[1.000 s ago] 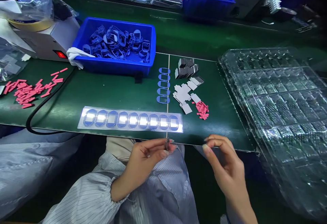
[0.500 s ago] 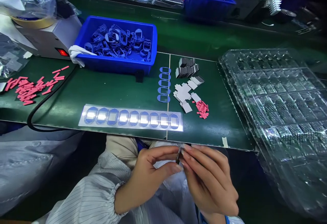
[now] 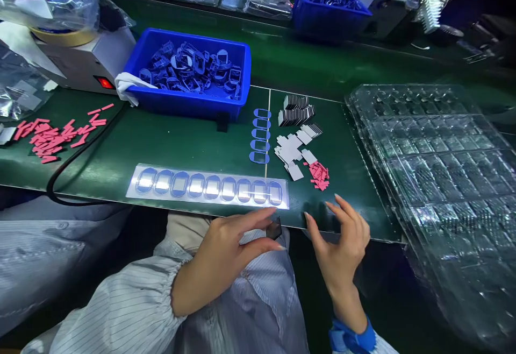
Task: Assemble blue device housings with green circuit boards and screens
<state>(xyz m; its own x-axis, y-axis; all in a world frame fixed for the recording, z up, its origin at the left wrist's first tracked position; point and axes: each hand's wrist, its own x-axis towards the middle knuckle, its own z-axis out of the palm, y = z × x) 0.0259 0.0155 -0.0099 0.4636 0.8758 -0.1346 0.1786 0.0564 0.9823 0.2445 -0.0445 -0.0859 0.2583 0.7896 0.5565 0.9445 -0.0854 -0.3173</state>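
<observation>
My left hand (image 3: 226, 252) pinches a small dark rectangular piece (image 3: 274, 229) between thumb and fingers, just below the front edge of the green work mat (image 3: 342, 219). My right hand (image 3: 342, 241) is open and empty, its fingertips near that edge. Beyond the hands lies a clear film strip (image 3: 207, 187) with a row of blue oval frames. A column of loose blue oval pieces (image 3: 260, 135) stands behind its right end. Further right are black-and-white striped pieces (image 3: 296, 111), pale grey rectangles (image 3: 289, 149) and small pink strips (image 3: 320, 175).
A blue crate (image 3: 187, 74) of blue frames stands behind the mat, beside a grey machine (image 3: 80, 58) with a red light. More pink strips (image 3: 52, 139) and a black cable (image 3: 72, 165) lie left. Stacked clear trays (image 3: 431, 171) fill the right. A co-worker's bench runs beyond.
My hands were together around the dark piece. My right hand has moved away to the right and opened, while my left hand keeps the piece, now nearer the mat edge.
</observation>
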